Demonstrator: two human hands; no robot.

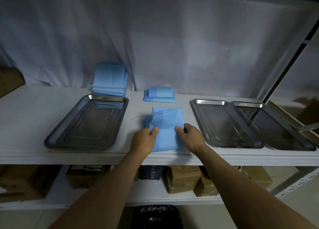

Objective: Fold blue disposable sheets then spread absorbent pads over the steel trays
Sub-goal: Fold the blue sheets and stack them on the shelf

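Observation:
A partly folded blue disposable sheet (166,125) lies on the white shelf between the steel trays. My left hand (144,139) pinches its near left part and my right hand (190,136) pinches its near right part. Two folded blue sheets (159,94) lie stacked behind it. A taller stack of blue pads (110,79) leans against the back cloth at the left. One steel tray (86,123) sits at the left. Two more steel trays (222,123) (276,125) sit side by side at the right. All three trays are bare.
A white cloth (155,38) hangs behind the shelf. Cardboard boxes (183,178) and a dark package stand on the lower shelf. A black bag (156,216) lies below. A shelf upright (290,56) rises at the right, with a brown box (10,80) at the far left.

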